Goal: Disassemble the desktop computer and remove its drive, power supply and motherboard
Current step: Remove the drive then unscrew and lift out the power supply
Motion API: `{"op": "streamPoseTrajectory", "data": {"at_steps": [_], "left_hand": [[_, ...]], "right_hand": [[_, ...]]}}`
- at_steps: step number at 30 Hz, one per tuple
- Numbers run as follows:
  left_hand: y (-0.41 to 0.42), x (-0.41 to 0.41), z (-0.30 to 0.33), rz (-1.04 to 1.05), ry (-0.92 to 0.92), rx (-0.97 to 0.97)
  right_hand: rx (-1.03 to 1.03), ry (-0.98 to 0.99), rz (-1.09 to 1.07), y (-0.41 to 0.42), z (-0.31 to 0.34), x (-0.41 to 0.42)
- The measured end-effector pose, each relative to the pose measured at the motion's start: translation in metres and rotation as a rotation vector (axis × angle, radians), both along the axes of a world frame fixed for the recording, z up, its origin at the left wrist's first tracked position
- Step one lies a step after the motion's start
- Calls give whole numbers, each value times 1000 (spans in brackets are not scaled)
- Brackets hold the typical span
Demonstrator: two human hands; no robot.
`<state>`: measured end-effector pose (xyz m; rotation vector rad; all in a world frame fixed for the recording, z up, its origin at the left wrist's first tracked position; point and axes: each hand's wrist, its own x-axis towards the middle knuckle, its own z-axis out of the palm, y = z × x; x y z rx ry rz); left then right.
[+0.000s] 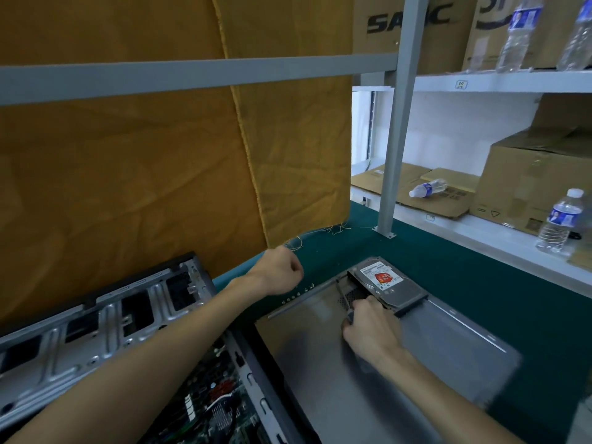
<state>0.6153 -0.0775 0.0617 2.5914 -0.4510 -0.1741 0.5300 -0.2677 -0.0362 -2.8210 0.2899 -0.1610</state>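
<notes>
The hard drive (386, 285), seated in a black carrier bracket, lies label-up on the far end of a grey side panel (416, 357), which rests flat on the green bench mat (480, 277). All positions below are given relative to this drive. The right hand (371, 331) is just near-side of the drive, on the panel, with its fingers curled around the handle of a screwdriver (344, 299); the shaft of the tool runs away from the hand along the left edge of the drive carrier, and the tip lies beside the carrier's far-left corner. Whether the tip touches the carrier cannot be determined. The left hand (282, 272) is to the left of the drive, raised over the mat with its fingers curled toward the palm; whether it holds anything small cannot be told. A row of small screws (298, 294) lies on the mat between the left hand and the drive, just beside the left edge of the panel. The open computer case (105, 328) stands well to the left and nearer than the drive, with the motherboard (214, 408) visible inside it at the lower edge of the view. An ochre cloth (144, 171) hangs behind the case, left of and beyond the drive. A grey shelf post (395, 139) is bolted to the bench beyond the drive. To the right of the drive, white shelves carry cardboard boxes (535, 184) and water bottles (560, 222).
</notes>
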Motion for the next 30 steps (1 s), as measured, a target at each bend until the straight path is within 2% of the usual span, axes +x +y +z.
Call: {"op": "streamPoseTrajectory", "data": {"at_steps": [5,8,11,14,16,18,22,30], "left_hand": [[37,-56,16,-26,-124,-99],[56,-84,24,-13,-201,-90],[82,-109,17,20,-238,-90],[104,-126,11,65,-321,-132],[115,-134,8,67,-341,-111],[124,-141,5,37,-362,-17],[138,-145,7,47,-425,124],[148,-137,0,22,-427,89]], "right_hand": [[18,85,14,3,12,-8],[33,142,33,2,20,-13],[-37,159,43,5,28,-21],[-60,24,67,18,39,-25],[41,-110,137,34,50,-22],[130,-150,223,51,60,-13],[209,-36,264,77,64,20],[118,57,273,87,30,76]]}}
